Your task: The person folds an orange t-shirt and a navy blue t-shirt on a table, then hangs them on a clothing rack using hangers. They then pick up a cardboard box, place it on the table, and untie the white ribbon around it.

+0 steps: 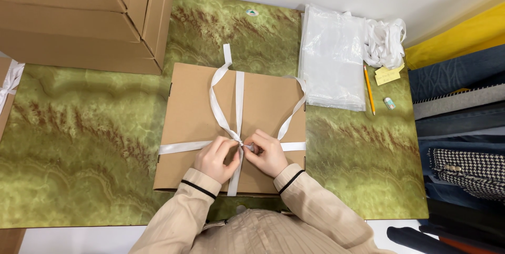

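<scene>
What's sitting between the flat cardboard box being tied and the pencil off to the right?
In the head view, a stack of clear plastic bags lies between the flat cardboard box and the pencil, resting on the green marbled tabletop.

A green table [89, 143] with wavy brown marks holds a flat brown box [194, 106] in the middle. Big cardboard boxes [84, 17] sit at the far left corner. On the right lie clear plastic bags [331, 54], a pencil [369, 90], a yellow note [388, 75] and a small eraser [389, 103].

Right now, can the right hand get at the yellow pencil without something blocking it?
Probably yes: the right hand pinches the white ribbon, but only bare green tabletop separates it from the pencil.
</scene>
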